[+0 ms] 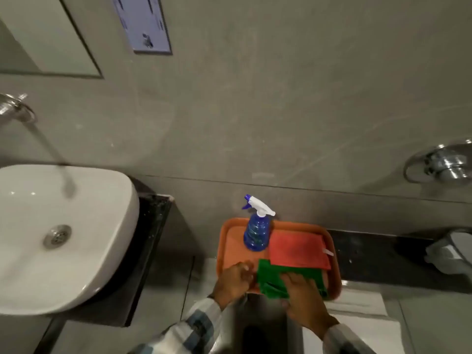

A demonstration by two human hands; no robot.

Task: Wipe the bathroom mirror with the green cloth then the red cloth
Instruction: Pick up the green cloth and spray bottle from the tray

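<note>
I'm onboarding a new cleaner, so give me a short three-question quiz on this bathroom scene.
1. True or false: the spray bottle stands upright on the orange tray.
2. Which cloth does the right hand rest on? A) green cloth B) red cloth C) neither
3. Fill in: the left hand is at the tray's near edge, beside the ____ cloth.

Key: 1 true; 2 A; 3 green.
</note>
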